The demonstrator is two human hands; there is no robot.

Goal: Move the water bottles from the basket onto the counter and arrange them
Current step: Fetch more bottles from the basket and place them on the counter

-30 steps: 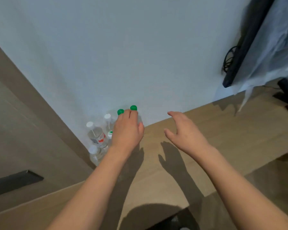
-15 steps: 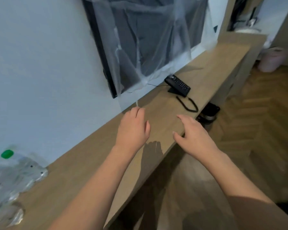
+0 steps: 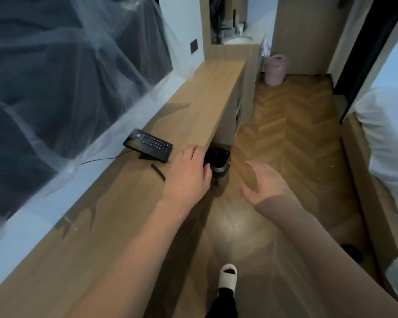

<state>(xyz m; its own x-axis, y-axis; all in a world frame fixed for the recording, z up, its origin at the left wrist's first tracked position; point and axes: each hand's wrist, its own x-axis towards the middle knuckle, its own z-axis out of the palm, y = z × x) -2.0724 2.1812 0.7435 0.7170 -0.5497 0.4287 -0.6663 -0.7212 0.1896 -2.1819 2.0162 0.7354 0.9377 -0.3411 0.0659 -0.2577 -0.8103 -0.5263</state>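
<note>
Two hands: I see the left hand [image 3: 189, 177] and right hand [image 3: 265, 183] empty, fingers loosely spread.
Left hand: above the tabletop [image 3: 193, 106] edge.
Bottles, basket: neither in view, so I cannot tell which way they lie.
Nearby: a phone [image 3: 148, 145] sits just beyond the left hand.

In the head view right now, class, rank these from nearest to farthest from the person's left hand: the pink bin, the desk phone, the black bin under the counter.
Measured from the left hand:
1. Black bin: just right of the fingers, under the counter edge.
2. Desk phone: on the counter, to the hand's left.
3. Pink bin: on the floor, far down the room.
</note>
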